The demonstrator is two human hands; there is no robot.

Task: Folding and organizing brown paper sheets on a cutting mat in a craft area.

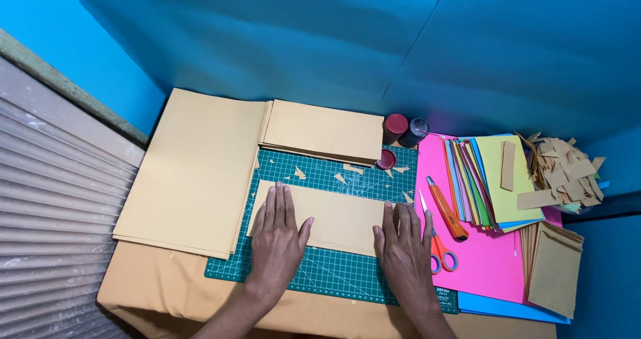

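A tan folded paper piece lies across the green cutting mat. My left hand presses flat on its left part, fingers spread a little. My right hand rests flat at its right end, partly on the mat. Neither hand holds anything. Small tan offcuts are scattered on the mat above the piece.
A large tan sheet stack lies left, a smaller folded stack behind the mat. Right: scissors, orange utility knife, pink sheet, coloured paper fan, scrap pile, tan pieces, two jars.
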